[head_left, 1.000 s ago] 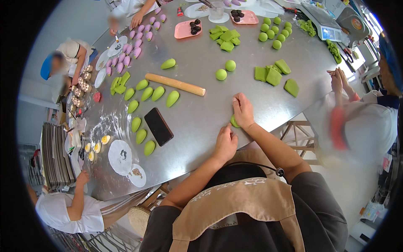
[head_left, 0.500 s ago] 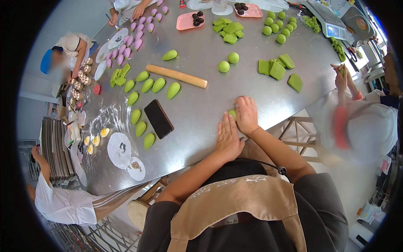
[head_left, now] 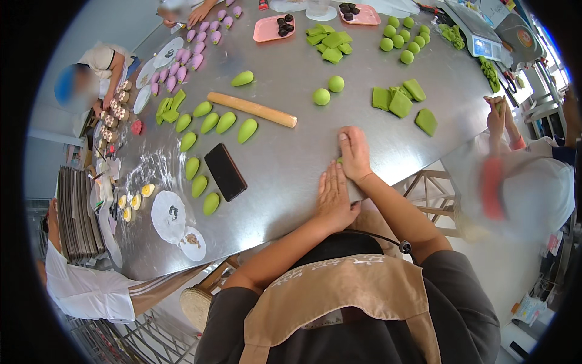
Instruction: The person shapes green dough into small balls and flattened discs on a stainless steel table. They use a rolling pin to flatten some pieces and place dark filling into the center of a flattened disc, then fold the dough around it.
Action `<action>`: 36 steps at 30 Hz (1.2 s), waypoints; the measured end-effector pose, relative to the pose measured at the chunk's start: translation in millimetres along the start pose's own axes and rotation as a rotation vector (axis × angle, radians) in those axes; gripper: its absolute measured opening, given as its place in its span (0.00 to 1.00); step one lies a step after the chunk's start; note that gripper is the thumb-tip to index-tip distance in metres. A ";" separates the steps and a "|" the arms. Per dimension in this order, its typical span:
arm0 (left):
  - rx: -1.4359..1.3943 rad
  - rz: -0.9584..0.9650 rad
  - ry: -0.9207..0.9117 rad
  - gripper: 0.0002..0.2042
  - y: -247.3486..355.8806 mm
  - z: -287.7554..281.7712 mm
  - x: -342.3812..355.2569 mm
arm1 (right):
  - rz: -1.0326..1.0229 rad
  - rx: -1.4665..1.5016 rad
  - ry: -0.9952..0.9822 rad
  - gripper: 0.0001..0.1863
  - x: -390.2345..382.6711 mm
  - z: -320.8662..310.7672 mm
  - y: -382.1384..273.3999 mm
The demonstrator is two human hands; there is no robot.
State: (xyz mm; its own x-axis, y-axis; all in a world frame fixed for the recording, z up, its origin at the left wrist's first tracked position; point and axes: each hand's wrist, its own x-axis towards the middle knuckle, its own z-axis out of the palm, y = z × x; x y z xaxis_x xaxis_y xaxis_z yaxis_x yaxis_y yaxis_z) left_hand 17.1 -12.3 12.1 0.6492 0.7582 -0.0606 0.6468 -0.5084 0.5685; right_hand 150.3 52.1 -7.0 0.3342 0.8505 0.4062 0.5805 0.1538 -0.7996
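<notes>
Between my palms, above the near edge of the metal table, is a piece of green dough [head_left: 340, 161], almost wholly covered. My left hand [head_left: 334, 195] lies against it with its fingers straight and together. On the other side my right hand [head_left: 354, 150] is cupped, its fingers curled and turned away. Beyond them sit two round green dough balls [head_left: 321, 96]. Flat green dough pieces [head_left: 401, 104] lie to the right. To the left are several smooth green oval dough shapes [head_left: 247, 130], with a wooden rolling pin [head_left: 252, 110] beside them.
A dark phone [head_left: 225, 172] lies left of my hands. Farther back are pink trays [head_left: 267, 30] with dark lumps, more green balls [head_left: 398, 41], a scale [head_left: 479, 37] and purple shapes [head_left: 197, 62]. Co-workers stand around the table; one at right holds something green [head_left: 498, 107].
My right hand has slid forward along my left, its fingers curling more. Less of the green dough shows. The view has shifted slightly.
</notes>
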 end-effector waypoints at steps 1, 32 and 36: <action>-0.021 0.025 0.007 0.53 1.9 0.9 2.1 | -0.004 0.030 0.005 0.05 3.0 -3.5 3.0; 0.078 -0.028 -0.011 0.51 -42.1 -21.7 -27.8 | -0.116 -0.122 -0.025 0.09 -9.3 19.9 -43.1; 0.054 -0.009 -0.045 0.54 -12.9 -10.2 -13.7 | -0.063 -0.061 -0.023 0.07 -11.7 13.8 -15.4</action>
State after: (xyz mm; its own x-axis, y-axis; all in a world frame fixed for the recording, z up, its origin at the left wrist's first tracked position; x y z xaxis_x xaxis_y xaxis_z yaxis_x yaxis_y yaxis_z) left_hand -4.2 -11.9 14.0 0.6600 0.7442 -0.1028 0.6723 -0.5240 0.5228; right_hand 127.2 46.7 -5.6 0.2785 0.8516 0.4440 0.6444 0.1771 -0.7439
